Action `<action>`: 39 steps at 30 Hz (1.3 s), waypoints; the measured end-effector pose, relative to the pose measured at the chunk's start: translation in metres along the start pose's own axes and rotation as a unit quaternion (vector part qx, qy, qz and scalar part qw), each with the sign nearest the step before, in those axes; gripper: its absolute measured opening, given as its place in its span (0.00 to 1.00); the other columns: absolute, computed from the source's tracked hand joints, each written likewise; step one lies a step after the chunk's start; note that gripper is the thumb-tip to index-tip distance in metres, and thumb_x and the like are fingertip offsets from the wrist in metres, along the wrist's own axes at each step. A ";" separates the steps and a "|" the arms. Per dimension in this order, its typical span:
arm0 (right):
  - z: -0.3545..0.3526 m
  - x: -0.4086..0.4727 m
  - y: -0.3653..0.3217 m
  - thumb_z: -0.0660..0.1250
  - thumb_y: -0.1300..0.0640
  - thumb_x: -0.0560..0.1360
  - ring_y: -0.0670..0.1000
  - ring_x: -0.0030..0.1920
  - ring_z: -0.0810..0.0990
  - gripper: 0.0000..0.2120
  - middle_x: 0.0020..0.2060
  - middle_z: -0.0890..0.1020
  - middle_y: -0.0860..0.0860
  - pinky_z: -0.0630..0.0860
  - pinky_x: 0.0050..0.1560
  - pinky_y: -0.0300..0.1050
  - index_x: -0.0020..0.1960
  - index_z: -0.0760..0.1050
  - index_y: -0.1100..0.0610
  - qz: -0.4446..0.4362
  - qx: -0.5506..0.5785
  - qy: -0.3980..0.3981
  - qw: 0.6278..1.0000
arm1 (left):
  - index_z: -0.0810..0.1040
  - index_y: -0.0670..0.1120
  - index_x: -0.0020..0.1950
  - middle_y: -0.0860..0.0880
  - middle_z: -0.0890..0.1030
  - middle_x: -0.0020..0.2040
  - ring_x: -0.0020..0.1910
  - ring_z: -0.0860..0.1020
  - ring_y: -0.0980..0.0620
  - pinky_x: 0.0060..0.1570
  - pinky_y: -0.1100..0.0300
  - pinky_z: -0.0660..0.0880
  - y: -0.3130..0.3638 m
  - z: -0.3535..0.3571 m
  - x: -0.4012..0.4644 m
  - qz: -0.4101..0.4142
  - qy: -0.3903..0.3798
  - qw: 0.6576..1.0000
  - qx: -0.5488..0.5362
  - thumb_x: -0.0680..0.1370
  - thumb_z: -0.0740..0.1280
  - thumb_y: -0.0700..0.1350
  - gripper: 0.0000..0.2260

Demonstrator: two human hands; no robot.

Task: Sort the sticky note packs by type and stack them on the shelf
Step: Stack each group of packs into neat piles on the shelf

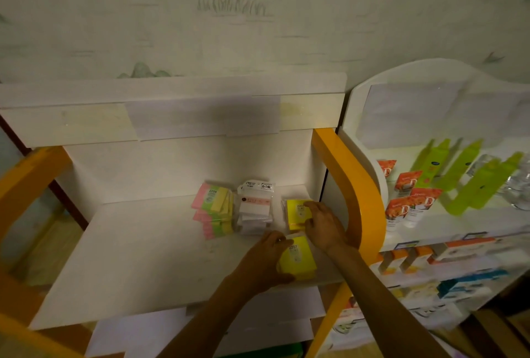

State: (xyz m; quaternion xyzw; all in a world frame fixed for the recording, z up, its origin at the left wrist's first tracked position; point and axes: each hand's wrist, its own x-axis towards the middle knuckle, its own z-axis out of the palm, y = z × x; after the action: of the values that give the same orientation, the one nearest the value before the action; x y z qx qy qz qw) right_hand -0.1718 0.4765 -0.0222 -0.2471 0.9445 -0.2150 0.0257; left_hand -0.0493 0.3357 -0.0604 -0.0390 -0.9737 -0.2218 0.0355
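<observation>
Left hand grips near yellow pack; right hand pinches far yellow pack. Packs look light, stiff, slick-wrapped; hold by edges.

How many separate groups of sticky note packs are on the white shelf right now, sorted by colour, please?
Pink-green-yellow striped group: 1
White group: 1
Plain yellow groups: 2, one at the back, one at the front
Total: 4

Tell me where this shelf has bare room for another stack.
Free: the shelf left of the pink-green packs, from back wall to front edge. Crowded: the right end, with white packs, yellow packs and both hands.
</observation>
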 end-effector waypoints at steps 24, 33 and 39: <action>0.010 0.010 0.016 0.60 0.53 0.78 0.58 0.68 0.66 0.24 0.69 0.68 0.56 0.68 0.66 0.52 0.73 0.61 0.55 0.027 -0.011 -0.036 0.999 | 0.67 0.45 0.71 0.46 0.70 0.69 0.70 0.64 0.46 0.69 0.51 0.60 -0.030 -0.049 0.106 0.017 0.014 0.985 0.172 0.72 0.67 0.61 0.32; 0.008 0.015 0.011 0.58 0.55 0.78 0.57 0.69 0.64 0.25 0.71 0.65 0.54 0.66 0.68 0.50 0.74 0.59 0.54 0.014 -0.020 -0.020 1.000 | 0.70 0.44 0.65 0.45 0.73 0.64 0.66 0.68 0.45 0.70 0.45 0.57 -0.020 -0.028 0.138 0.043 -0.053 0.949 0.307 0.72 0.64 0.64 0.30; 0.005 0.018 0.011 0.60 0.56 0.77 0.56 0.69 0.66 0.23 0.69 0.67 0.54 0.67 0.66 0.50 0.72 0.62 0.53 0.001 -0.010 0.007 1.000 | 0.68 0.44 0.68 0.42 0.74 0.62 0.63 0.72 0.44 0.67 0.47 0.63 -0.008 -0.014 0.140 0.038 -0.079 0.965 0.248 0.76 0.60 0.59 0.26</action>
State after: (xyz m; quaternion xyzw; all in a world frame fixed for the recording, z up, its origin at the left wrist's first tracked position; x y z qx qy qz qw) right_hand -0.1913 0.4745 -0.0299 -0.2455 0.9469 -0.2068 0.0169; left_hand -0.1884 0.3310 -0.0385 -0.0836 -0.9957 0.0319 -0.0244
